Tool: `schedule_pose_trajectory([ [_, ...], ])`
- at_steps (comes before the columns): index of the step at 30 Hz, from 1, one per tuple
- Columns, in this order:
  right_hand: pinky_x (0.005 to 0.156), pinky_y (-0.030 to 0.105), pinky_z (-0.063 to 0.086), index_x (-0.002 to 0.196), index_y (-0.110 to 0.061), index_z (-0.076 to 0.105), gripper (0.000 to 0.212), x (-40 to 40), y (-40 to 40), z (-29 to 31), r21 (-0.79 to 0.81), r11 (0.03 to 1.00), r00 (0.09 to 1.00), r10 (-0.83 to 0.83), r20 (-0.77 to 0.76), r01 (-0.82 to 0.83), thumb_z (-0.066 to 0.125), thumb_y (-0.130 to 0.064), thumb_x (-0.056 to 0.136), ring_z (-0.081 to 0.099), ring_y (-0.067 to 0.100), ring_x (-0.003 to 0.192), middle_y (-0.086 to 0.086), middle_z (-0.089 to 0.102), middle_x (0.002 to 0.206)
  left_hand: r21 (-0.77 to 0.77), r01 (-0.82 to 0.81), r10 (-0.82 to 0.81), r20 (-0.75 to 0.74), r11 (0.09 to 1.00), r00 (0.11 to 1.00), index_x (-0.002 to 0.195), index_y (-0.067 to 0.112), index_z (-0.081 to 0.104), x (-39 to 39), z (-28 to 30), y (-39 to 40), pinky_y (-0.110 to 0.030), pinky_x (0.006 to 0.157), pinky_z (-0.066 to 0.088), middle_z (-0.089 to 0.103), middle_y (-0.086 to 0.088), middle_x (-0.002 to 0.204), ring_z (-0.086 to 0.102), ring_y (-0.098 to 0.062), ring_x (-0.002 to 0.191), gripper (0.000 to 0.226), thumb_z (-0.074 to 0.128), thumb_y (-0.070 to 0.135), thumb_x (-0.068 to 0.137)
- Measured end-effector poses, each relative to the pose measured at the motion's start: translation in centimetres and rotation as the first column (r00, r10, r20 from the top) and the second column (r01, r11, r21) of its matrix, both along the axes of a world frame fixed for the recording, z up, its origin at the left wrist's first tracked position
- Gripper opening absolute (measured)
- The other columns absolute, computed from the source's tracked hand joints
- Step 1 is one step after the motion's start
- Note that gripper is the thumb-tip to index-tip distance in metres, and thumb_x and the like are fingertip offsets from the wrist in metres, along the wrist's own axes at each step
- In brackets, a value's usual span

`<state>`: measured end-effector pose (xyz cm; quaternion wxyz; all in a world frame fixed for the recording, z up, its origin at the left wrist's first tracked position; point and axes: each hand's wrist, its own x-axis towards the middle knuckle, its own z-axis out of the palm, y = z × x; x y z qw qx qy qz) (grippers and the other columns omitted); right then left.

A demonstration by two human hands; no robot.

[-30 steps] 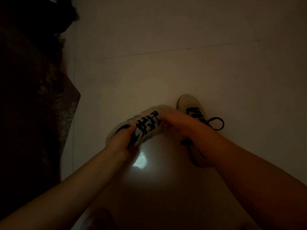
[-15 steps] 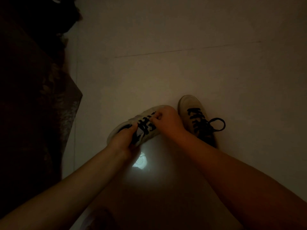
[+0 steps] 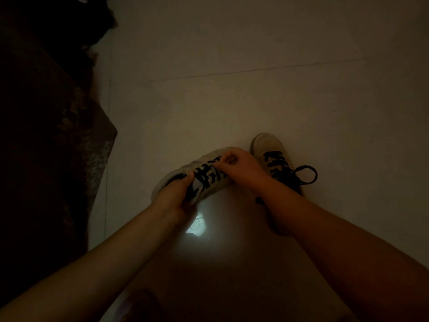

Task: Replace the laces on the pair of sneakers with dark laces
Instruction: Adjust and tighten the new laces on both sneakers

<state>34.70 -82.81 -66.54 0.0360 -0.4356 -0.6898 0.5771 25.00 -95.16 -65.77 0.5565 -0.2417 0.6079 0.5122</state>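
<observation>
**Second sneaker, laces going snug**

We grip the heel end of the near sneaker [image 3: 185, 180] with our left hand [image 3: 173, 196] to steady it on the floor [image 3: 232, 101], while our right hand [image 3: 236, 166] pinches its dark lace [image 3: 209, 176] near the toe, we judge to tighten it. The far sneaker [image 3: 267, 147] stands just right, its dark laces [image 3: 278, 163] already looped. We can read no brand or writing in this dim light.

One sneaker [image 3: 185, 180] lies at frame centre on the floor [image 3: 255, 101]. The second sneaker [image 3: 269, 149] stands just right of it. A cloth heap [image 3: 46, 135] fills the left edge.
</observation>
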Motion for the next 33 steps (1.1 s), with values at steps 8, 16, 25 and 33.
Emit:
schedule_pose_trajectory([
  [8,0.070,0.029,0.040,0.092,-0.009,0.066,0.030,0.0,-1.7,0.9,0.475,0.787,0.889,0.194,0.415,-0.394,0.050,-0.033,0.093,0.057,0.021,0.092,0.006,0.059,0.095,0.025,0.014,-0.014,0.019,1.000,1.000,0.109,0.010,0.058,0.4,0.7,0.2,-0.025,0.052,0.049,0.064,-0.006,0.084,0.062,-0.014,0.072,0.024,0.044,0.026,0.099],
  [16,0.056,0.022,0.033,0.068,-0.013,0.055,0.021,-0.6,-1.1,-0.1,-0.022,0.997,0.990,0.076,0.121,-0.073,0.054,-0.011,0.089,0.042,0.008,0.058,-0.001,0.045,0.059,0.029,-0.027,0.026,0.022,0.999,0.999,0.121,0.007,0.057,0.3,0.8,0.3,-0.028,0.053,0.051,0.066,-0.010,0.093,0.063,-0.019,0.075,0.033,0.046,0.028,0.098],
  [25,0.063,0.019,0.037,0.079,-0.014,0.059,0.013,0.7,-0.9,-0.1,-0.130,0.992,0.999,0.016,0.047,-0.010,0.054,-0.011,0.091,0.046,0.002,0.065,-0.006,0.052,0.070,0.046,-0.025,0.025,0.005,0.999,1.000,0.121,0.007,0.056,0.8,1.4,0.2,-0.029,0.063,0.049,0.064,-0.010,0.109,0.061,-0.020,0.084,0.030,0.044,0.025,0.099],
  [33,0.055,0.035,0.044,0.072,-0.004,0.067,0.026,-0.5,-1.9,-0.3,0.400,0.876,0.953,0.184,0.242,-0.271,0.057,-0.023,0.086,0.055,0.023,0.059,0.011,0.060,0.063,0.046,0.008,-0.009,0.009,0.999,1.000,0.115,0.010,0.059,0.3,1.3,0.0,-0.024,0.048,0.052,0.065,-0.006,0.087,0.062,-0.015,0.072,0.028,0.044,0.028,0.099],
])
